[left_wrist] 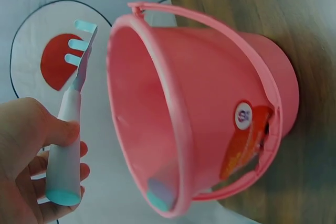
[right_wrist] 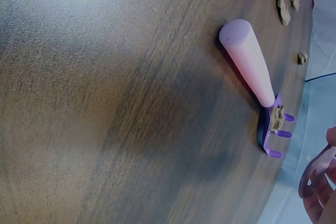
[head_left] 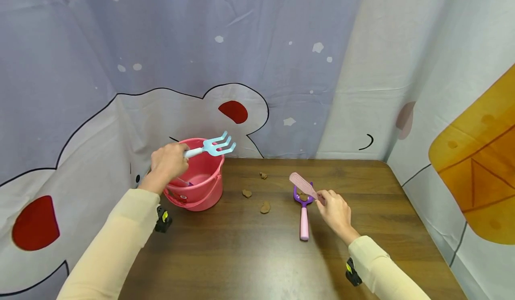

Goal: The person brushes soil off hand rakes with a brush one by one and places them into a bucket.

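Note:
My left hand [head_left: 170, 160] grips the white handle of a light blue toy rake [head_left: 217, 145] above the rim of a pink bucket [head_left: 205, 192]. In the left wrist view the rake [left_wrist: 67, 135] is beside the bucket's opening, and another handle [left_wrist: 163, 187] shows inside the bucket. My right hand [head_left: 335, 210] pinches a pink, textured flat tool [head_left: 302, 184] over a purple rake with a pink handle [head_left: 304, 224]. That rake lies on the table, with a brown lump [right_wrist: 276, 118] on its head. The right wrist view shows only part of my right hand [right_wrist: 323, 192], at the edge.
Three brown pieces lie on the wooden table [head_left: 241, 255] between the bucket and the purple rake: one near the back [head_left: 263, 175], one nearer the bucket [head_left: 246, 193] and one in front [head_left: 265, 207]. A printed curtain [head_left: 281, 67] hangs behind the table and at its sides.

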A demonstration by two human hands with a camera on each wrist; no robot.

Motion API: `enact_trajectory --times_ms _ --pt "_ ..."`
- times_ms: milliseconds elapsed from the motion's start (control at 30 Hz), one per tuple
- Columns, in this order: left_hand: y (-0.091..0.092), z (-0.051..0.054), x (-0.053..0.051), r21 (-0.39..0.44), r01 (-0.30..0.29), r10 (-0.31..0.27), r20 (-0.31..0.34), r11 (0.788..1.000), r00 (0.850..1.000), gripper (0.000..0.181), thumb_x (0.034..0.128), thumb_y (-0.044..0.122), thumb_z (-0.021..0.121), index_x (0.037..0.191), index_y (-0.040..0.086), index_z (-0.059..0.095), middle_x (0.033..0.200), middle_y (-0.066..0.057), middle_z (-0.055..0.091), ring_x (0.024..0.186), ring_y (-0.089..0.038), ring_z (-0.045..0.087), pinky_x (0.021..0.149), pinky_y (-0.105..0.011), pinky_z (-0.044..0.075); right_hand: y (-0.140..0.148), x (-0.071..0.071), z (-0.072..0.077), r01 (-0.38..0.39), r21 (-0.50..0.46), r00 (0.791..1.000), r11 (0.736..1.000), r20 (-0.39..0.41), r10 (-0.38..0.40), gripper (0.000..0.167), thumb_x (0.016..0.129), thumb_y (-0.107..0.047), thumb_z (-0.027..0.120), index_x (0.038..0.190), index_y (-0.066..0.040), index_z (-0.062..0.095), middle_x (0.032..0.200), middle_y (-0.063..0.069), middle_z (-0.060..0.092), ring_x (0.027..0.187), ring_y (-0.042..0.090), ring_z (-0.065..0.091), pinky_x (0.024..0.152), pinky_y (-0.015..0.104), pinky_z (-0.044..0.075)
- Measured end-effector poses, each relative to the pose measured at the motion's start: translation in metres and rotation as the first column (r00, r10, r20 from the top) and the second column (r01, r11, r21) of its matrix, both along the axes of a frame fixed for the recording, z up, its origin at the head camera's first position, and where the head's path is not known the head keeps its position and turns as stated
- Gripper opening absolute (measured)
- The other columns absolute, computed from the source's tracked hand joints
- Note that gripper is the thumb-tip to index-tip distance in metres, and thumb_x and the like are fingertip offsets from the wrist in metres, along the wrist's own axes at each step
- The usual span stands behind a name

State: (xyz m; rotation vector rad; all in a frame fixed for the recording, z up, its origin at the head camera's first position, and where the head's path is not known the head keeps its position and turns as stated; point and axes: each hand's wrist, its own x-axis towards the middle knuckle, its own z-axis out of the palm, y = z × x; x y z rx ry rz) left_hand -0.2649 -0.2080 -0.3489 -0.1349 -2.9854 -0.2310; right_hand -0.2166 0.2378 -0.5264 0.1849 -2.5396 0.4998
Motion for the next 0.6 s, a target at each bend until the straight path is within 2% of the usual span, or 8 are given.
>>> enact_trajectory --times_ms 433,600 --pt "-0.029 -0.005 -0.001 -0.016 -0.046 0.047 0.064 0.999 0.997 0.025 0.0748 0.010 0.061 0.099 0.007 0.064 0.081 -0.012 0.061 0.072 -0.033 0.055 0.055 -0.043 0.042 -0.002 -0.001 0.000 -0.008 -0.007 1.000 1.000 -0.018 0.008 0.022 0.069 -0.012 0.077 0.089 -0.013 0.069 0.078 0.004 0.064 0.066 0.026 0.059 0.053 0.044 0.046" --pt "-0.035 -0.005 -0.002 -0.049 -0.070 0.075 0.110 0.996 0.991 0.024 0.0746 0.011 0.061 0.098 0.006 0.062 0.077 -0.013 0.058 0.071 -0.033 0.054 0.053 -0.041 0.041 -0.002 0.000 0.000 -0.015 -0.007 1.000 1.000 -0.021 0.015 0.021 0.069 -0.012 0.077 0.089 -0.013 0.069 0.078 0.004 0.064 0.065 0.026 0.059 0.053 0.044 0.046"
